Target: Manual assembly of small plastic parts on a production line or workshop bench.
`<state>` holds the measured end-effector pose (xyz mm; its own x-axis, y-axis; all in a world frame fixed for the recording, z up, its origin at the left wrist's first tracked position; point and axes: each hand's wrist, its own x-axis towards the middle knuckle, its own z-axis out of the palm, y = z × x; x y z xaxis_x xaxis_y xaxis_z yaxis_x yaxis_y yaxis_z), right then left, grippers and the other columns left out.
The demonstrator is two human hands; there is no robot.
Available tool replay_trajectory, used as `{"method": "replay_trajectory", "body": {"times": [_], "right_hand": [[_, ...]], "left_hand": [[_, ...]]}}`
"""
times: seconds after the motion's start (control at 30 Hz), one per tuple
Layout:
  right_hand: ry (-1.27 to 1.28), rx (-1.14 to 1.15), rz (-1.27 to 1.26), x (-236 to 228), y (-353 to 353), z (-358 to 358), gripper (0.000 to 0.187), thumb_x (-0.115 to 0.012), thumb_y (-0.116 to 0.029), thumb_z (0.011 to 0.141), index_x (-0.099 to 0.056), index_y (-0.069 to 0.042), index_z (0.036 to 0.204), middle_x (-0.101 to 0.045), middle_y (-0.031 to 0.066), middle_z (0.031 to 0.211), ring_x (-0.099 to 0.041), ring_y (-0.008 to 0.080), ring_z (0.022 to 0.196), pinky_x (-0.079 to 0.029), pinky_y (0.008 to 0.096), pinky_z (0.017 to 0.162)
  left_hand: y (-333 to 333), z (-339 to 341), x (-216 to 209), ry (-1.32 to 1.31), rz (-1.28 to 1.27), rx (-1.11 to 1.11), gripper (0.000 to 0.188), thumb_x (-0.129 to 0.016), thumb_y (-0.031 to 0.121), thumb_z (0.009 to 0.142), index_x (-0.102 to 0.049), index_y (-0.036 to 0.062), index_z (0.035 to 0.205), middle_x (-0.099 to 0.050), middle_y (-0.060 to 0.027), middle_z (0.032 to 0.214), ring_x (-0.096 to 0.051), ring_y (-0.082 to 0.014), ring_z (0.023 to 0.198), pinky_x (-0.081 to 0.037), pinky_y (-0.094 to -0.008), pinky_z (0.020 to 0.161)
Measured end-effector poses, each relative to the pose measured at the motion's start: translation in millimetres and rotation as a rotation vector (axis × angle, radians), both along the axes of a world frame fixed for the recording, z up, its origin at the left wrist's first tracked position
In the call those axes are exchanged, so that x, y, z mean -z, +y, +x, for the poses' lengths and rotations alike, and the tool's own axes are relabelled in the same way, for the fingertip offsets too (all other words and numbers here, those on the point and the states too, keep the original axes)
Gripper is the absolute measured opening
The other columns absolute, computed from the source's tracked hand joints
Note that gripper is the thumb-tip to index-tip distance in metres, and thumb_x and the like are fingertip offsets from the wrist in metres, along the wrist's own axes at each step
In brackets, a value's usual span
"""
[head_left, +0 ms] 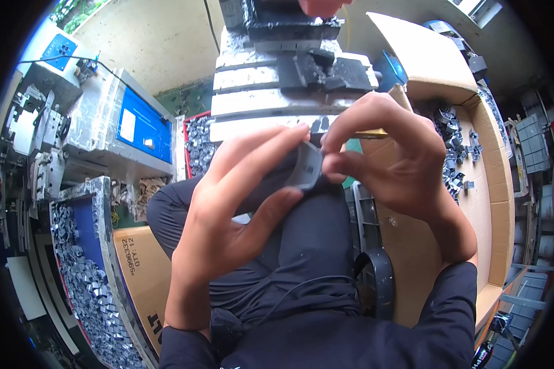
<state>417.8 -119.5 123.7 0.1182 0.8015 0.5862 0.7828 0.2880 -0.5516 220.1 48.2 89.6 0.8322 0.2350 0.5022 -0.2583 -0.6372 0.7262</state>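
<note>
Two lines of dark letters and digits (pixel 130 256) are printed sideways on the brown carton (pixel 138 286) at the left, with larger bold lettering (pixel 156 329) set farther down. A white label (pixel 127 125) is borne by the blue panel (pixel 157 135); the small dark mark on the grey piece (pixel 300 174) cannot be read.

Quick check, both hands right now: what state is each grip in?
Left hand: closed, holding a small grey, bent, metal-looking piece.
Right hand: thumb and forefinger at the piece's right edge; whether they pinch it cannot be told.
</note>
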Motion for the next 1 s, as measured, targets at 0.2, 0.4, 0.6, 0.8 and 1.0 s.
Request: {"method": "replay_trajectory", "body": {"times": [0.2, 0.4, 0.6, 0.8, 1.0], "right_hand": [[-0.213, -0.182, -0.140, 8.5, 3.1, -31.2, 0.034, -0.096, -0.037, 0.079, -0.077, -0.011, 0.092, -0.073, 0.0012, 0.082, -0.070, 0.0212, 0.076, -0.051, 0.0362, 0.076], [-0.332, -0.300, -0.174, 23.2, 5.0, -53.6, 0.035, -0.091, -0.041, 0.083, -0.075, -0.010, 0.087, -0.071, 0.0004, 0.080, -0.068, 0.0200, 0.073, -0.051, 0.0359, 0.075], [-0.342, -0.312, -0.227, 22.5, 6.1, -59.7, 0.035, -0.090, -0.041, 0.084, -0.076, -0.009, 0.087, -0.072, 0.0018, 0.079, -0.068, 0.0202, 0.072, -0.052, 0.0368, 0.076], [-0.362, -0.316, -0.264, 21.4, 7.6, -58.9, 0.036, -0.091, -0.040, 0.083, -0.076, -0.008, 0.086, -0.073, 0.0027, 0.079, -0.070, 0.0204, 0.073, -0.053, 0.0376, 0.077], [-0.368, -0.316, -0.269, 21.9, 7.8, -58.8, 0.036, -0.091, -0.041, 0.082, -0.076, -0.008, 0.086, -0.073, 0.0025, 0.079, -0.070, 0.0204, 0.073, -0.053, 0.0377, 0.078]], "left_hand": [[-13.2, -55.0, 35.5, 0.018, -0.313, 0.166, 0.051, -0.084, 0.011, 0.092, -0.075, -0.0020, 0.141, -0.074, -0.0221, 0.137, -0.072, -0.0358, 0.124, -0.057, -0.0445, 0.108], [-21.0, -82.2, 60.4, 0.038, -0.457, 0.170, 0.043, -0.076, 0.033, 0.104, -0.082, -0.0018, 0.128, -0.079, -0.0269, 0.128, -0.076, -0.0410, 0.116, -0.058, -0.0500, 0.101], [-20.1, -87.4, 68.3, 0.024, -0.451, 0.200, 0.042, -0.073, 0.031, 0.105, -0.081, -0.0019, 0.129, -0.079, -0.0265, 0.128, -0.076, -0.0400, 0.118, -0.058, -0.0492, 0.101], [-19.6, -86.5, 70.7, 0.019, -0.440, 0.199, 0.042, -0.072, 0.032, 0.105, -0.081, -0.0024, 0.128, -0.079, -0.0262, 0.128, -0.077, -0.0395, 0.118, -0.058, -0.0493, 0.101], [-21.1, -86.0, 71.6, 0.027, -0.438, 0.181, 0.045, -0.072, 0.035, 0.106, -0.082, -0.0030, 0.127, -0.080, -0.0258, 0.126, -0.076, -0.0389, 0.115, -0.059, -0.0488, 0.099]]}}
